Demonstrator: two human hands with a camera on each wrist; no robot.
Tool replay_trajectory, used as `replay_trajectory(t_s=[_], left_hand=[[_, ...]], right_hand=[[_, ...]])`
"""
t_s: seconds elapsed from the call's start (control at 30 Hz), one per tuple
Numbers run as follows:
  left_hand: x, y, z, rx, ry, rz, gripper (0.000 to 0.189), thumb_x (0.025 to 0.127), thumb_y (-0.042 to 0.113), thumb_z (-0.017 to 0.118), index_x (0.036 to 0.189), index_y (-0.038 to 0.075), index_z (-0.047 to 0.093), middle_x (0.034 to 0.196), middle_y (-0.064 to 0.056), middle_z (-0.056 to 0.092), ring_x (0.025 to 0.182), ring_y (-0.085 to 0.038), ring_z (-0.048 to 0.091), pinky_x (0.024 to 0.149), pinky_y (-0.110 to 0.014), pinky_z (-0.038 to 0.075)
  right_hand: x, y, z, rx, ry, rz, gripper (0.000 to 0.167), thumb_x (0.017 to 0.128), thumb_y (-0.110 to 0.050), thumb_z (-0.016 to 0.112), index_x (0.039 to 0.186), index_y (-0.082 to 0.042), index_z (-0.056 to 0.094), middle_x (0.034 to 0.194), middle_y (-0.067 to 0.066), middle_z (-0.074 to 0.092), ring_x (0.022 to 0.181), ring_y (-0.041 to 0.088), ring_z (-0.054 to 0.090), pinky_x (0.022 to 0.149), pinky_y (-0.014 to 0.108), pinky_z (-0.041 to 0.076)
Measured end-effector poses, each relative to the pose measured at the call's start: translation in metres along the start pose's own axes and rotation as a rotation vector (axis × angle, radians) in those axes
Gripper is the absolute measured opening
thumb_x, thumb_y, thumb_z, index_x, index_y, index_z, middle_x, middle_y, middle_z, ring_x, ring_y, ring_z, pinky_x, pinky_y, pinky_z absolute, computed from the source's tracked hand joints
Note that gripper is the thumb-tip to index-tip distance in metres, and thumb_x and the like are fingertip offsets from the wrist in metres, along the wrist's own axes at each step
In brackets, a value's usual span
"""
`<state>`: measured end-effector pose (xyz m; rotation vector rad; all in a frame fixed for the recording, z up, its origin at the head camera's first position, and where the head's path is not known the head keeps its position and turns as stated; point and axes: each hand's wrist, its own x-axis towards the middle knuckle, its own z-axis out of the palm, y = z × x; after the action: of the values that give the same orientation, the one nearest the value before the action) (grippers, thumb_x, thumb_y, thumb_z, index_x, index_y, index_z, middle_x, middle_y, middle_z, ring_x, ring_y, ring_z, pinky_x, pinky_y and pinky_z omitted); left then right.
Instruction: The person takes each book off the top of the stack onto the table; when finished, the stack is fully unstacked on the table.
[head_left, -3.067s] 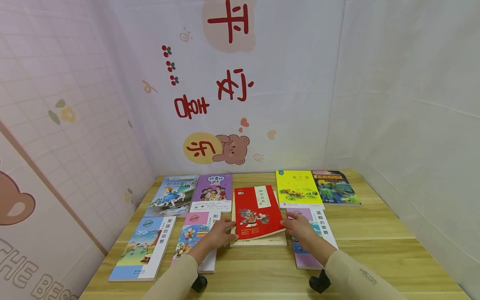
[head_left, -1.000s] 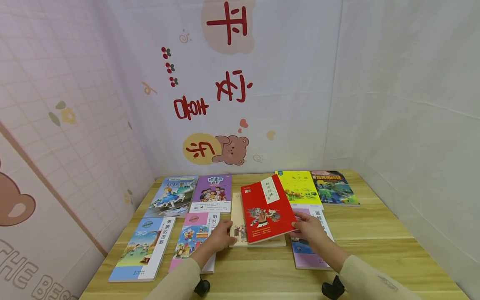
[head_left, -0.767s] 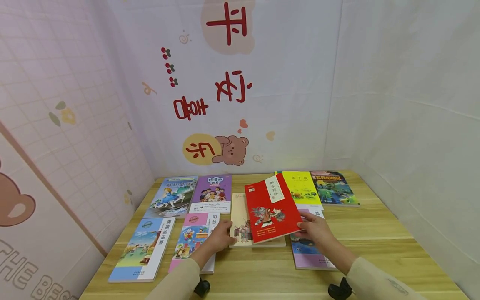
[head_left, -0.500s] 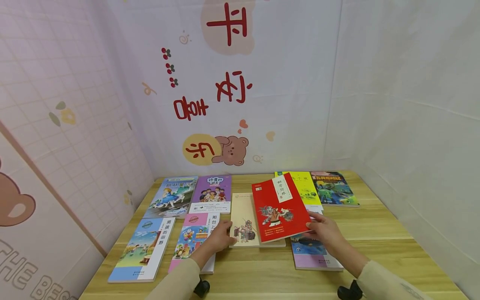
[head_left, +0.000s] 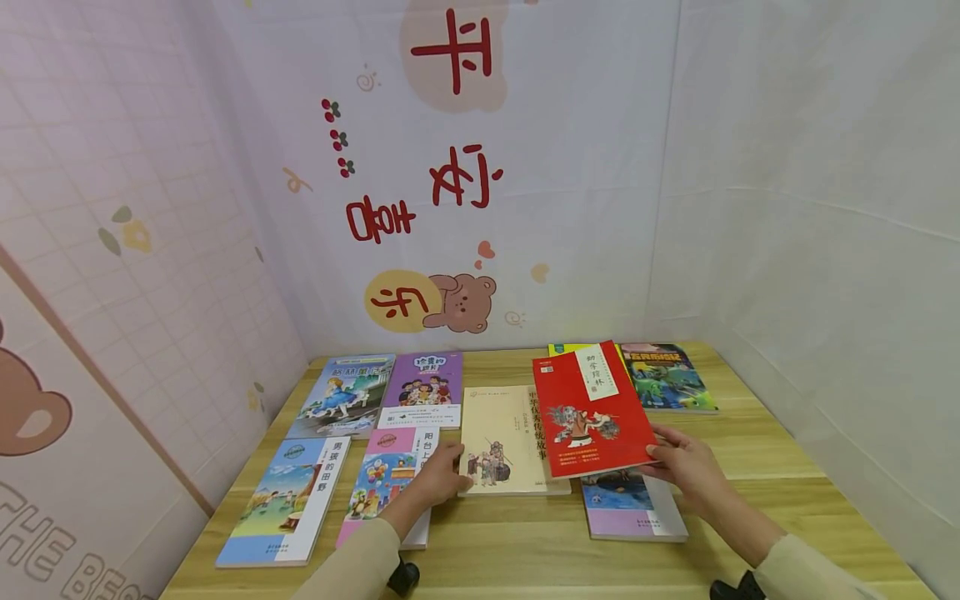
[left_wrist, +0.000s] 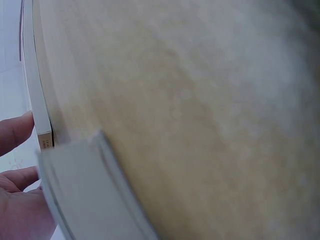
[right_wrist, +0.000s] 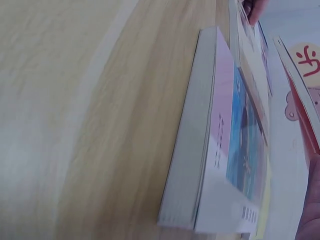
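In the head view my right hand [head_left: 686, 468] pinches the lower right corner of a red book [head_left: 596, 412], its cover facing up and tilted. The right wrist view shows this red book [right_wrist: 300, 102] raised above a lilac, blue and white book [right_wrist: 240, 145], which it partly covers in the head view. My left hand [head_left: 441, 473] touches the left edge of a cream book [head_left: 495, 425] lying flat at the table's middle. In the left wrist view its fingers [left_wrist: 15, 132] are spread at that cream book's [left_wrist: 36, 85] end. The pink book [head_left: 386, 479] lies beneath my left wrist.
On the wooden table [head_left: 510, 542], a blue-covered book [head_left: 348, 392] and a purple book [head_left: 423, 387] lie back left. A boy-scene book [head_left: 285, 500] is front left. The yellow book [head_left: 562, 348], mostly hidden, and a dark colourful book [head_left: 671, 379] lie back right. Cloth walls [head_left: 585, 208] surround the table.
My right hand has carried the red book off the cream book to the right, uncovering the cream cover and hiding most of the yellow book. My left hand stays at the cream book's edge.
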<state>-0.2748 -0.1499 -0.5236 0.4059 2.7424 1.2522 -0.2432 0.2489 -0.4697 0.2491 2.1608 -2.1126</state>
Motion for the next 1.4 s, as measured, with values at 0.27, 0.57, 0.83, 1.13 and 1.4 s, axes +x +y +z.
replay_trajectory(t_s=[0.27,0.57,0.83,1.13,1.4], left_hand=[[-0.002,0.002,0.001,-0.002,0.008,0.008,0.024,0.084,-0.003,0.073,0.088,-0.008,0.05,0.123,-0.024,0.043,0.098,-0.032,0.042,0.073,-0.042,0.035],[-0.002,0.003,0.002,0.008,0.004,0.017,0.03,0.083,-0.003,0.073,0.084,-0.005,0.043,0.117,-0.022,0.042,0.092,-0.031,0.042,0.069,-0.041,0.034],[-0.001,0.001,0.002,0.012,0.003,0.025,0.034,0.083,0.0,0.074,0.082,-0.002,0.04,0.115,-0.02,0.042,0.09,-0.03,0.042,0.068,-0.04,0.033],[-0.001,-0.001,0.0,0.026,0.002,0.025,0.033,0.085,0.0,0.074,0.084,-0.005,0.041,0.11,-0.018,0.041,0.086,-0.028,0.041,0.067,-0.039,0.033],[-0.002,-0.002,0.001,0.03,0.0,-0.002,0.027,0.086,0.002,0.073,0.09,-0.006,0.048,0.126,-0.025,0.043,0.098,-0.032,0.043,0.072,-0.043,0.035]], right_hand=[[-0.006,0.004,-0.034,0.021,0.004,0.0,0.062,0.101,-0.001,0.049,0.153,0.011,0.017,0.118,0.013,0.063,0.084,0.017,0.07,0.082,0.039,0.057],[-0.015,0.011,-0.072,0.01,0.024,0.006,0.066,0.101,-0.002,0.052,0.153,0.012,0.013,0.103,-0.003,0.066,0.083,0.013,0.07,0.081,0.036,0.058],[-0.023,0.02,-0.107,-0.012,0.016,0.028,0.07,0.102,-0.005,0.05,0.152,0.014,0.005,0.103,-0.003,0.064,0.084,0.013,0.069,0.082,0.037,0.057],[-0.033,0.03,-0.144,-0.026,0.014,0.108,0.072,0.102,-0.005,0.049,0.15,0.016,-0.001,0.1,0.0,0.065,0.084,0.017,0.069,0.083,0.04,0.057],[-0.046,0.042,-0.168,-0.036,0.06,0.209,0.076,0.102,-0.009,0.051,0.15,0.013,-0.004,0.094,-0.001,0.061,0.082,0.021,0.067,0.081,0.041,0.057]])
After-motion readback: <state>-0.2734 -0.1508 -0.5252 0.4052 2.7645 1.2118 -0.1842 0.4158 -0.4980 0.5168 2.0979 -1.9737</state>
